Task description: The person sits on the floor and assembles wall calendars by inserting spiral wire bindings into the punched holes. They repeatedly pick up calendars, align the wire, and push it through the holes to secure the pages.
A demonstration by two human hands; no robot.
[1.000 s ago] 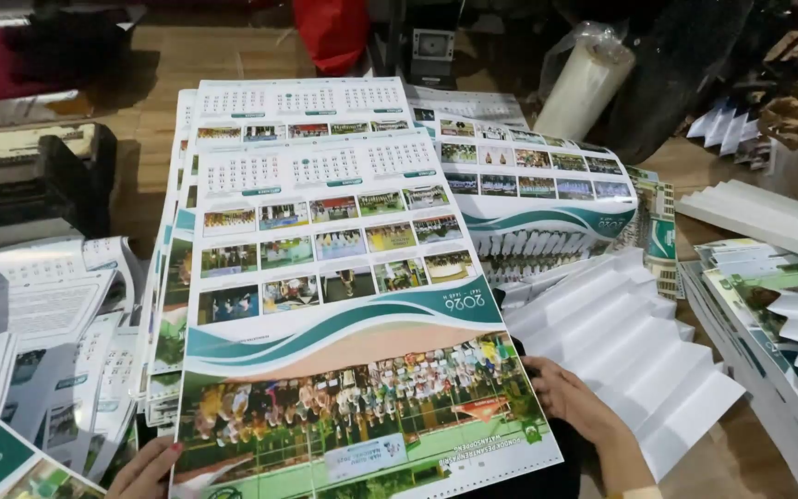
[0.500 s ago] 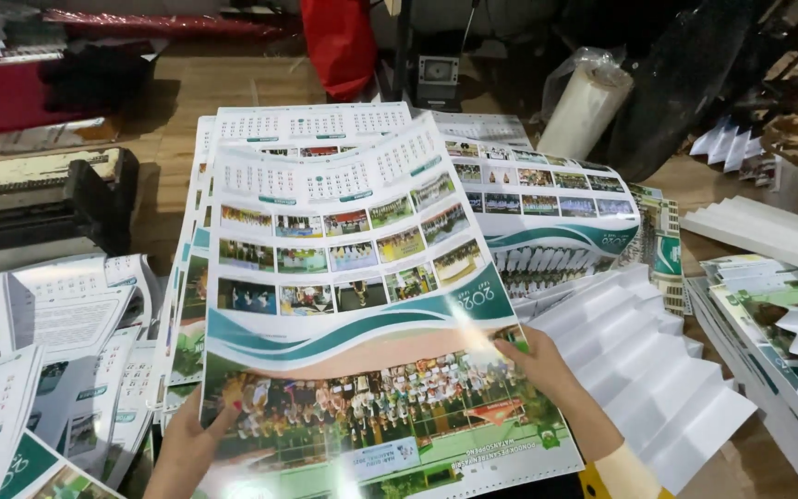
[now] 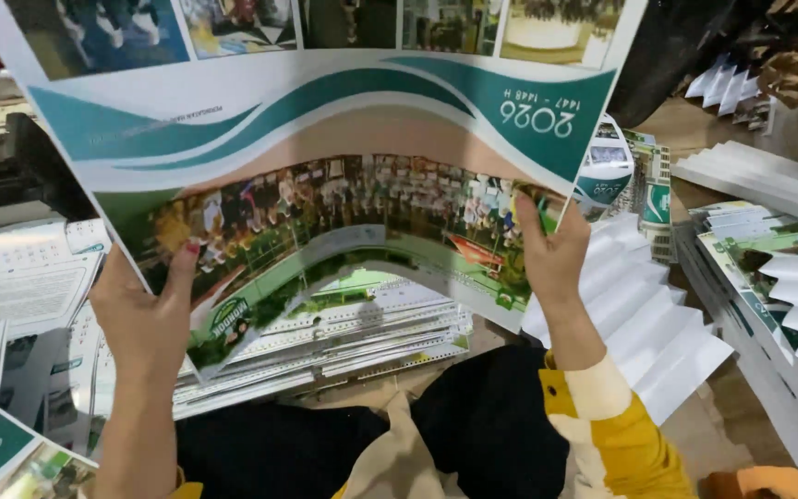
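the large printed calendar sheet (image 3: 325, 157) is lifted off the stack of calendar sheets (image 3: 344, 346) and fills the view, bowed between both hands. the left hand (image 3: 145, 319) clamps its lower left edge, thumb on top, fingers behind. the right hand (image 3: 551, 249) pinches the lower right edge the same way. fanned white paper (image 3: 658, 323) lies just right of the right fingers. this looks like the lifting step; carrying it on calls for an even grip so the sheet does not crease.

Brown wooden desk (image 3: 695, 125) — crowded. Stack of printed calendar sheets (image 3: 344, 346) lying near the middle, fanned white folded paper (image 3: 658, 323) to the right, more calendar piles (image 3: 11, 305) at left.
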